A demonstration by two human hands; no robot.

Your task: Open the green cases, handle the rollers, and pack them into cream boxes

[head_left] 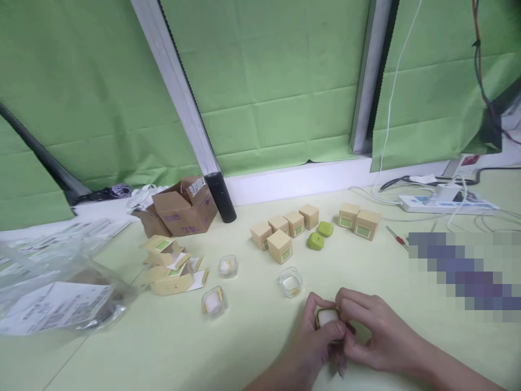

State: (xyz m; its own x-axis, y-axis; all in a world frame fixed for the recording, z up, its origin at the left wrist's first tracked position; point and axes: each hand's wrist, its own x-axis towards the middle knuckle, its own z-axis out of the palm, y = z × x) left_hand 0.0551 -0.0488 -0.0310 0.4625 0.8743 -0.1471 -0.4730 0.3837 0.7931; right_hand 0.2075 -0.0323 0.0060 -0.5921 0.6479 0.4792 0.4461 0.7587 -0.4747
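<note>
Green cloth hangs behind the pale table, where a brown carton and tan boxes stand well beyond the hands. Left hand and right hand together pinch a small white case at the table's near edge.

Tan boxes with green labels, lime-green cases, black cylinder, pale-green table.

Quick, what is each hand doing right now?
Left hand: fingers closed around a small white case.
Right hand: fingers pinching the same case from the other side.
</note>
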